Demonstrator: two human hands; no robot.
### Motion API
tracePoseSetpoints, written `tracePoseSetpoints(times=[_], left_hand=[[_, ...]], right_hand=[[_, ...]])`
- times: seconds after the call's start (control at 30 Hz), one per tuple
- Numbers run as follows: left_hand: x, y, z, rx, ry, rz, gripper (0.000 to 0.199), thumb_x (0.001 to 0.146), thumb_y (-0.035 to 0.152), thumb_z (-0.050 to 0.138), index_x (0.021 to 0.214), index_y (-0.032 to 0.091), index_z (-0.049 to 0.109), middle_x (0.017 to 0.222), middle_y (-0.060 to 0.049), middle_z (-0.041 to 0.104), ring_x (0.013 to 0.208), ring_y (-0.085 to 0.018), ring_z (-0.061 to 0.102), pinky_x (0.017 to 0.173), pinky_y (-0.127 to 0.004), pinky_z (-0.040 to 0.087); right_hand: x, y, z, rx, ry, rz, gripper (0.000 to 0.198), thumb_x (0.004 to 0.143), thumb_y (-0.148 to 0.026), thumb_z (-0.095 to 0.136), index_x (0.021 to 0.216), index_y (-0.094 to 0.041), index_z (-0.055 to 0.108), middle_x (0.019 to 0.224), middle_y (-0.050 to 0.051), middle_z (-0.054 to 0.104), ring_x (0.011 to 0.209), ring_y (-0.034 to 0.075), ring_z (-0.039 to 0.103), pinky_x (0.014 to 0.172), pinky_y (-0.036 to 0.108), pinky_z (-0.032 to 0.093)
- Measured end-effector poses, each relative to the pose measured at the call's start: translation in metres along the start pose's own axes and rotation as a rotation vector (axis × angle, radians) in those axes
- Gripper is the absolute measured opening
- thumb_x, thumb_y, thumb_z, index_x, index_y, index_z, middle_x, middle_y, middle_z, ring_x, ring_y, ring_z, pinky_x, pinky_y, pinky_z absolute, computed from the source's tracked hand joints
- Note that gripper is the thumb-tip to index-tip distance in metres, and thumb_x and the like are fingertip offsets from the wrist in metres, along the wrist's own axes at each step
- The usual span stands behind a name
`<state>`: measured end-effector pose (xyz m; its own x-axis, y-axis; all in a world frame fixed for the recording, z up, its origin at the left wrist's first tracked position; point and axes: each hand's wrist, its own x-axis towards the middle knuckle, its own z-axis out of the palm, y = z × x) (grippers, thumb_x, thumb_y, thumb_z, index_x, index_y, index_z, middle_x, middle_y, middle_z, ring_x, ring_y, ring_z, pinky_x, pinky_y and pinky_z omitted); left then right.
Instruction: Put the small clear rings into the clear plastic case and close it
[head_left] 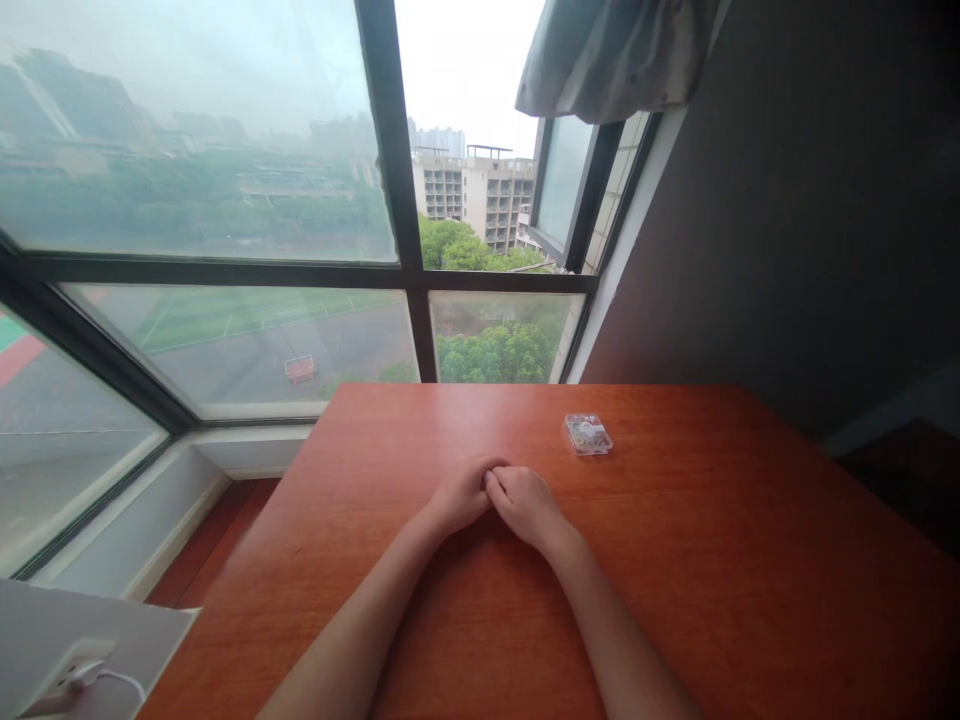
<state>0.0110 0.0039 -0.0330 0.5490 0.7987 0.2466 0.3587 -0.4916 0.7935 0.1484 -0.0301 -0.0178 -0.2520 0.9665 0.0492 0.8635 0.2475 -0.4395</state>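
Observation:
Resting together on the reddish-brown wooden table (675, 560), my left hand (461, 493) and my right hand (525, 500) are clasped, with the fingers folded against each other. Both hands are closed, and no object shows between them; the palms are hidden. A small clear plastic box (589, 435) lies beyond my right hand, a little to its right and apart from it. Small pale and silvery pieces show through its lid, too small to make out.
The table's far edge meets a dark-framed window (416, 278). One pane (562, 185) stands open beneath a grey curtain (615, 60). A dark wall (750, 220) rises on the right. At lower left, a white plug (86, 672) sits in a wall socket.

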Motion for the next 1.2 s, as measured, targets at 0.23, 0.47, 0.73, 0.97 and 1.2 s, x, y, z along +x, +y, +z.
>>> tracePoseSetpoints(times=[0.23, 0.47, 0.73, 0.97, 1.2], left_hand=[[-0.0001, -0.0002, 0.0, 0.011, 0.007, 0.01, 0.039, 0.065, 0.006, 0.049, 0.097, 0.016, 0.068, 0.093, -0.005, 0.07, 0.083, -0.018, 0.062, 0.079, -0.028, 0.048], [-0.0002, -0.0014, 0.0008, 0.016, 0.008, 0.016, 0.039, 0.064, 0.005, 0.049, 0.097, 0.016, 0.067, 0.093, -0.004, 0.07, 0.084, -0.018, 0.062, 0.078, -0.027, 0.047], [-0.0001, -0.0009, 0.0001, 0.018, 0.003, 0.014, 0.039, 0.064, 0.005, 0.049, 0.097, 0.016, 0.068, 0.093, -0.005, 0.07, 0.084, -0.018, 0.063, 0.079, -0.028, 0.048], [0.0001, -0.0045, 0.0015, 0.012, 0.009, 0.028, 0.04, 0.063, 0.004, 0.049, 0.097, 0.016, 0.067, 0.093, -0.005, 0.07, 0.084, -0.017, 0.063, 0.079, -0.027, 0.047], [0.0001, -0.0038, 0.0012, 0.02, 0.004, 0.027, 0.039, 0.065, 0.003, 0.048, 0.097, 0.016, 0.067, 0.093, -0.004, 0.07, 0.084, -0.017, 0.063, 0.078, -0.026, 0.047]], right_hand=[[0.0004, 0.0011, 0.0017, -0.013, 0.012, -0.019, 0.038, 0.097, -0.03, 0.033, 0.084, -0.02, 0.066, 0.09, 0.007, 0.071, 0.079, 0.017, 0.063, 0.063, 0.025, 0.033], [-0.001, 0.0005, 0.0007, -0.014, 0.016, -0.015, 0.038, 0.097, -0.031, 0.032, 0.082, -0.02, 0.066, 0.088, 0.006, 0.071, 0.077, 0.017, 0.063, 0.061, 0.026, 0.031], [0.0002, 0.0015, 0.0032, -0.02, 0.025, -0.019, 0.038, 0.097, -0.03, 0.032, 0.081, -0.02, 0.065, 0.089, 0.005, 0.071, 0.077, 0.016, 0.062, 0.061, 0.026, 0.03], [0.0002, 0.0009, 0.0015, -0.014, 0.003, -0.019, 0.038, 0.098, -0.03, 0.032, 0.082, -0.019, 0.065, 0.09, 0.005, 0.071, 0.077, 0.015, 0.061, 0.062, 0.025, 0.03], [0.0004, 0.0011, 0.0018, -0.013, 0.008, -0.017, 0.038, 0.097, -0.031, 0.032, 0.082, -0.02, 0.065, 0.089, 0.005, 0.071, 0.078, 0.016, 0.062, 0.062, 0.026, 0.03]])
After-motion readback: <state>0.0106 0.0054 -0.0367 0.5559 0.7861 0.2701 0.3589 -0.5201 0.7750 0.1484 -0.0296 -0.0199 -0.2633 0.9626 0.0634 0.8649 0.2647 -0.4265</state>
